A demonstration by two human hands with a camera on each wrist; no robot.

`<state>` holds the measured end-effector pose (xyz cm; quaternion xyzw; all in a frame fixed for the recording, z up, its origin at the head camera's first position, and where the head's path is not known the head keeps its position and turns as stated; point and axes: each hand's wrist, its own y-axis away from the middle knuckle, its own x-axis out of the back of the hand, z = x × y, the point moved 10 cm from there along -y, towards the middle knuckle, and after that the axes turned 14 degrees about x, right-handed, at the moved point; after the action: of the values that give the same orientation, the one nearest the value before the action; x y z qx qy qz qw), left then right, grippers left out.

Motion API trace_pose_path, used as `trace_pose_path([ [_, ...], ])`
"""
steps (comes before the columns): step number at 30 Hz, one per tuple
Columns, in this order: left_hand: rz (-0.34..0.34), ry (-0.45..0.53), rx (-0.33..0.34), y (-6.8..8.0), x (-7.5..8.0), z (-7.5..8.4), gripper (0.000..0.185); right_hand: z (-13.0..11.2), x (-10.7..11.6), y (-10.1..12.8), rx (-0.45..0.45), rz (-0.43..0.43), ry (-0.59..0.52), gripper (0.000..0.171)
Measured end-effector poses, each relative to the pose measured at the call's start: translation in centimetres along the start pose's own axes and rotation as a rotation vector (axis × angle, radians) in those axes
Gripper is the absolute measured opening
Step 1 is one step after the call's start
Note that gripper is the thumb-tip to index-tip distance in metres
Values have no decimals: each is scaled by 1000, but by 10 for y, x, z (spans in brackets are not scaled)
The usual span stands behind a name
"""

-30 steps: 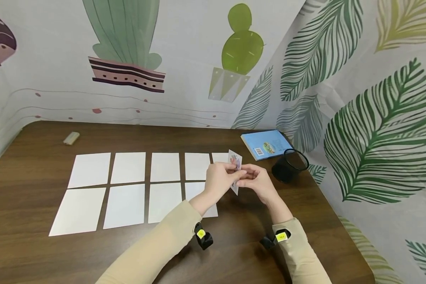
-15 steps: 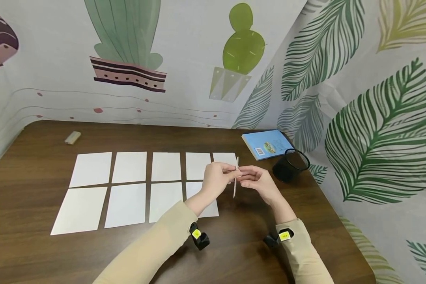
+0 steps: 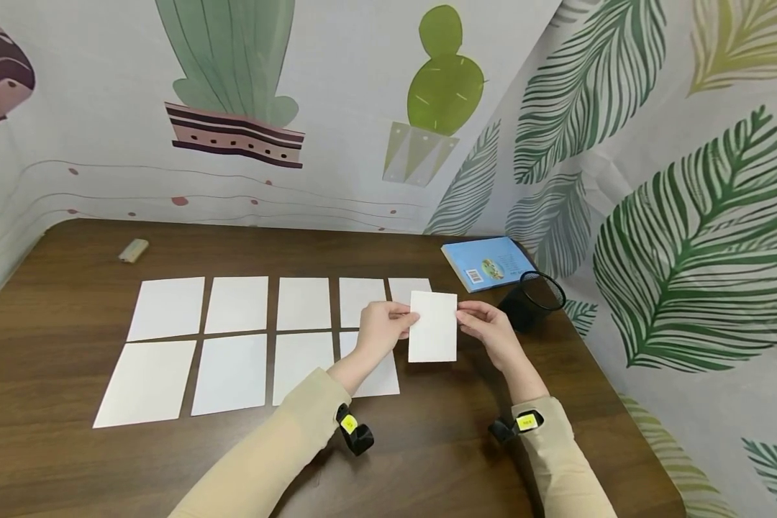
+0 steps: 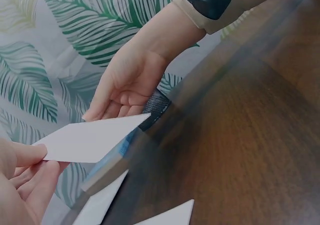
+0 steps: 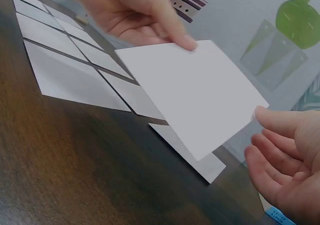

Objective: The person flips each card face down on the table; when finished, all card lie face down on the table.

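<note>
A blank white card [image 3: 432,326] hangs just above the table between both hands, its plain side facing up. My left hand [image 3: 382,327] pinches its left edge between thumb and fingers, as the left wrist view shows [image 4: 22,180]. My right hand [image 3: 488,327] holds the right edge with thumb and fingertips at the upper corner. In the right wrist view the card [image 5: 192,95] tilts over the table, the right hand [image 5: 285,160] at its near corner. Below lie two rows of blank white cards [image 3: 233,338] on the brown table [image 3: 71,460].
A blue book [image 3: 488,262] lies at the far right of the table, with a black mesh cup [image 3: 529,301] just in front of it, close to my right hand. A small pale eraser-like block [image 3: 132,250] sits at the far left. Patterned curtains close in the table.
The card stood upright with a printed side showing, then edge-on. It has turned over to lie blank side up, and my hands have moved apart to its two edges.
</note>
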<state>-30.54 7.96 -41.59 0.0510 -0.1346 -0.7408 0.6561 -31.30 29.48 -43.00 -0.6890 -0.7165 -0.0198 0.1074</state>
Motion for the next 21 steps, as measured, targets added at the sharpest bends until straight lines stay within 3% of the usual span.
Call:
trace_pose_path([
  [3, -30, 47, 53, -2, -2, -8, 23, 2, -4, 1, -21, -42, -40, 29],
  [8, -68, 98, 112, -3, -7, -18, 24, 6, -6, 0, -51, -60, -90, 9],
  [10, -71, 100, 123, -3, -8, -21, 25, 6, -7, 0, -58, -68, -106, 9],
  [14, -48, 39, 117, -4, -7, -26, 25, 8, -10, 0, -73, -109, -119, 14],
  [21, -3, -106, 88, -5, 2, -28, 22, 17, -15, 3, -135, -209, -40, 5],
])
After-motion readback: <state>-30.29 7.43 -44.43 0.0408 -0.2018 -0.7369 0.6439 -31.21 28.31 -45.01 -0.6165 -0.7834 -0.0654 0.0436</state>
